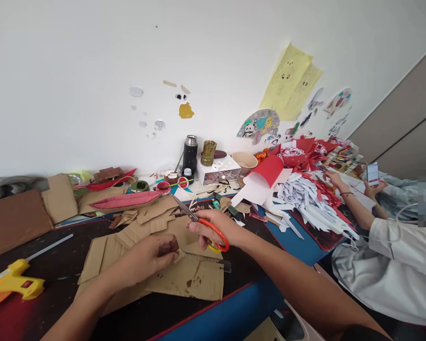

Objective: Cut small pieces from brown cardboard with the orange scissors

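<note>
My right hand (216, 227) is closed round a pair of scissors (220, 235) with orange handles, their blades pointing up and to the left. To its left, my left hand (145, 258) has its fingers curled and thumb pressed in; what they hold, if anything, is too small to make out. Both hands are just above a brown cardboard sheet (184, 279) with dark stains. A clear ruler (227, 266) lies on that sheet, partly sticking out past its right edge. More cut cardboard (110, 255) is under and behind my left hand.
A yellow glue gun (17, 279) lies at the left. Behind the cardboard are a pink paper boat (126, 201), paint pots (163, 187) and a black thermos (190, 156). White paper strips (301, 196) are heaped at the right, beside a person holding a phone (372, 174).
</note>
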The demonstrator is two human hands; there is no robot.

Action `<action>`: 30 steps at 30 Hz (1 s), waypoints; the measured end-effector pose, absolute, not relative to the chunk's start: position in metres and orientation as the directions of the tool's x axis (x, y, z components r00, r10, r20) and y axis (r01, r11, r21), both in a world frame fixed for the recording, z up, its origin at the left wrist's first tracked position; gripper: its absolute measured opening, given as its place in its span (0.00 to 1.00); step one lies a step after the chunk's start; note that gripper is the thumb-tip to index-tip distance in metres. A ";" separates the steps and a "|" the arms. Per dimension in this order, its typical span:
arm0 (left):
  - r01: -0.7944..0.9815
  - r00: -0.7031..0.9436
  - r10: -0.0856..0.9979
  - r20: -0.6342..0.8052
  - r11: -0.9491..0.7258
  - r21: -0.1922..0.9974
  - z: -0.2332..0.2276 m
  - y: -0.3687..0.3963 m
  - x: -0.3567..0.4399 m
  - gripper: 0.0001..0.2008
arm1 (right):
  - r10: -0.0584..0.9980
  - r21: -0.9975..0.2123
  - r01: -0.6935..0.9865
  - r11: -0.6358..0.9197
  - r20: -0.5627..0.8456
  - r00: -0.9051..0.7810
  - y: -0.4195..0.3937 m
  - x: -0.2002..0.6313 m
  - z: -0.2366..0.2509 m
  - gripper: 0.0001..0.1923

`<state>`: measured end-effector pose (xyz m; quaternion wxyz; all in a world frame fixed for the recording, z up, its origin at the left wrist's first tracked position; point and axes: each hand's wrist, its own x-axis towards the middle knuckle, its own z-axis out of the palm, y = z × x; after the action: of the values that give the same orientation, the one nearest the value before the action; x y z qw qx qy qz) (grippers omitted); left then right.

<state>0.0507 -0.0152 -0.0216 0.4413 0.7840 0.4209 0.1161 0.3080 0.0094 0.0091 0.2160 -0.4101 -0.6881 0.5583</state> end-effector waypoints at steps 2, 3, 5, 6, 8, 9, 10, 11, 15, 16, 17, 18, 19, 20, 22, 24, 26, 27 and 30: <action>0.536 0.626 0.758 -0.182 -0.248 0.807 -0.022 -0.014 0.050 0.15 | 0.780 -0.928 0.368 0.065 -0.183 -0.598 0.003 0.313 0.017 0.25; 0.523 0.631 0.756 -0.175 -0.248 0.815 -0.022 -0.013 0.048 0.15 | 0.763 -0.917 0.390 0.078 -0.197 -0.616 0.000 0.314 0.020 0.24; 0.495 0.620 0.770 -0.150 -0.235 0.837 -0.019 -0.008 0.040 0.16 | 0.738 -0.894 0.435 0.110 -0.219 -0.638 -0.005 0.312 0.025 0.24; 0.473 0.593 0.795 -0.126 -0.218 0.854 -0.016 -0.005 0.033 0.17 | 0.737 -0.883 0.453 0.122 -0.225 -0.637 -0.007 0.309 0.026 0.23; 0.417 0.430 0.901 -0.057 -0.143 0.898 -0.010 0.003 0.016 0.18 | 0.749 -0.867 0.481 0.130 -0.232 -0.621 -0.007 0.303 0.027 0.23; 0.353 0.295 0.955 -0.017 -0.092 0.931 -0.006 0.008 0.006 0.19 | 0.753 -0.863 0.490 0.124 -0.240 -0.613 -0.007 0.299 0.027 0.24; 0.259 0.137 0.991 0.009 -0.044 0.965 -0.002 0.011 -0.004 0.20 | 0.750 -0.858 0.500 0.116 -0.254 -0.611 -0.006 0.294 0.027 0.24; 0.156 -0.060 0.997 0.052 -0.042 0.987 0.002 0.015 -0.013 0.21 | 0.741 -0.850 0.515 0.113 -0.273 -0.614 -0.005 0.289 0.028 0.25; 0.055 -0.431 0.884 0.179 -0.172 0.984 0.012 0.019 -0.036 0.17 | 0.725 -0.653 0.663 0.365 -0.248 -0.642 0.001 0.259 0.034 0.22; 0.047 -0.477 0.857 0.198 -0.199 0.979 0.015 0.018 -0.037 0.16 | 0.729 -0.531 0.693 0.488 -0.189 -0.658 0.002 0.248 0.036 0.21; 0.047 -0.503 0.837 0.216 -0.223 0.974 0.017 0.015 -0.038 0.14 | 0.698 -0.419 0.696 0.583 -0.179 -0.693 0.002 0.237 0.037 0.18; 0.055 -0.514 0.825 0.235 -0.242 0.969 0.020 0.013 -0.037 0.13 | 0.674 -0.331 0.695 0.638 -0.198 -0.712 0.003 0.225 0.037 0.16; 0.068 -0.516 0.817 0.256 -0.259 0.963 0.023 0.009 -0.035 0.13 | 0.646 -0.268 0.687 0.675 -0.234 -0.726 0.003 0.213 0.037 0.14; 0.099 -0.508 0.813 0.285 -0.274 0.957 0.026 0.006 -0.032 0.13 | 0.627 -0.215 0.682 0.699 -0.274 -0.729 0.003 0.200 0.037 0.14; 0.162 -0.461 0.829 0.316 -0.272 0.949 0.030 0.001 -0.026 0.13 | 0.579 -0.141 0.637 0.758 -0.304 -0.757 0.003 0.176 0.035 0.13; 0.197 -0.365 0.877 0.313 -0.256 0.946 0.030 -0.002 -0.019 0.14 | 0.532 -0.117 0.586 0.801 -0.306 -0.789 0.003 0.155 0.031 0.14; 0.203 -0.291 0.907 0.305 -0.253 0.946 0.025 -0.002 -0.011 0.14 | 0.476 -0.113 0.531 0.840 -0.316 -0.820 0.002 0.138 0.026 0.14; 0.205 -0.282 0.909 0.306 -0.254 0.945 0.022 -0.001 -0.008 0.14 | 0.461 -0.103 0.508 0.855 -0.300 -0.835 0.002 0.131 0.024 0.12; 0.211 -0.331 0.891 0.313 -0.253 0.944 0.007 0.003 0.001 0.12 | 0.414 -0.099 0.466 0.879 -0.327 -0.849 0.003 0.119 0.020 0.11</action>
<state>0.0011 0.0032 0.0066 0.2793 0.5067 0.5435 0.6082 0.1189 0.0035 0.0201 -0.1498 -0.2298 -0.9576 0.0876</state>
